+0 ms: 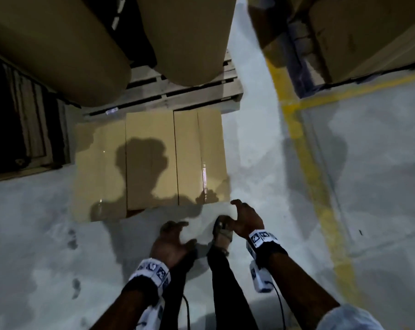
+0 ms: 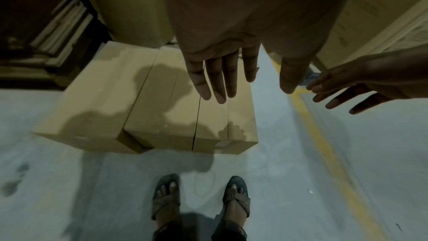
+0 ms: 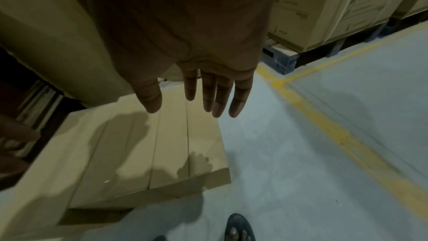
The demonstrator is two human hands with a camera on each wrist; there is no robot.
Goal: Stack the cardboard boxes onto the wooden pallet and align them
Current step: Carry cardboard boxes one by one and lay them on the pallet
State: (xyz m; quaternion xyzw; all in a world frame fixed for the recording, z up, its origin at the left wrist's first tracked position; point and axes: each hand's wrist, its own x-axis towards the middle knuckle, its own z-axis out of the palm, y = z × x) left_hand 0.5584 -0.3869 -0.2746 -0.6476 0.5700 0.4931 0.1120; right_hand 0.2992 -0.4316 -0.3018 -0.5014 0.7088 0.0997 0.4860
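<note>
Head view: the left hand (image 1: 170,244) and right hand (image 1: 245,219) reach forward and down, fingers spread and loose, holding nothing. They hang short of the near edge of the boxes (image 1: 151,163), which lie on the grey floor (image 1: 344,186) side by side. I count three long boxes here: a lower one at the left and two flush ones to its right, whose far ends butt against the wooden pallet (image 1: 192,94). Judging from the task, they wait there to be lifted on, and the arms are set wide for a two-handed grasp. Two large brown rolls (image 1: 58,55) stand on the pallet, so free room looks scant. One sandalled foot (image 1: 222,231) shows between the wrists.

Left wrist view: the left hand (image 2: 222,65) is flat, its fingers (image 2: 220,83) straight and close together, above the right part of the boxes (image 2: 162,109) without touching. The right hand (image 2: 361,89) comes in from the side, also spread and empty. Three boxes again; two sandals (image 2: 166,197) stand just before them. A yellow line (image 2: 324,144) runs along the floor.

Right wrist view: the right hand (image 3: 203,83) is splayed, four fingers (image 3: 222,98) and thumb straight, over the boxes' (image 3: 148,144) right end, apart from them. Printed cartons (image 3: 336,6) stand on another pallet beyond the line; their number I cannot tell.
</note>
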